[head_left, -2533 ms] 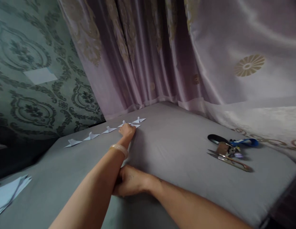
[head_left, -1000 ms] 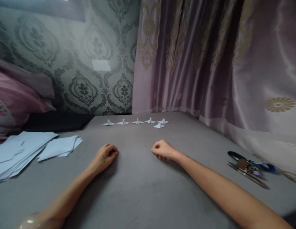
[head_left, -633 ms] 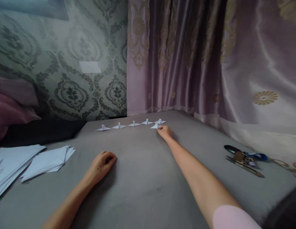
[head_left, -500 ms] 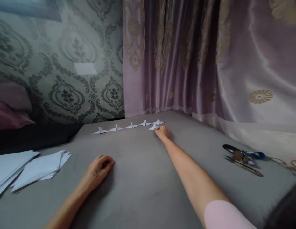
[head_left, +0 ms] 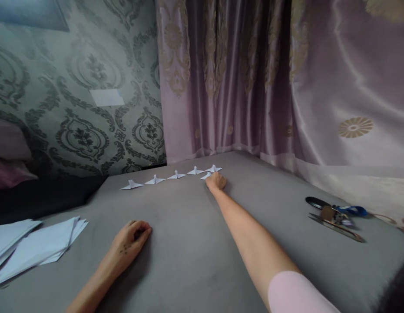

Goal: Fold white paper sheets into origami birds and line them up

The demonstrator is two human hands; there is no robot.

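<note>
My right hand [head_left: 216,181] reaches far forward, its fingers closed at a small folded paper figure [head_left: 206,175] that is partly hidden behind them. Just behind it sits another folded paper figure [head_left: 214,168]. Leftward from there, more white figures of the same shape stand in a slanting row, among them one folded paper figure [head_left: 131,184] at the left end. Each has flat pointed sides and an upright middle. My left hand [head_left: 130,240] rests on the grey surface [head_left: 185,243] with curled fingers, thumb against the forefinger, and nothing shows in it.
White paper sheets [head_left: 42,245] lie in loose stacks at the left. On the right are scissors [head_left: 335,228] and a small heap of items with a blue strap [head_left: 352,210]. A black cloth [head_left: 48,195] lies at back left. Purple curtains [head_left: 241,87] hang behind.
The view has shifted slightly. My right hand stays at the same folded paper figure, now covering a bit more of it. My left hand keeps its curled pose on the surface.
</note>
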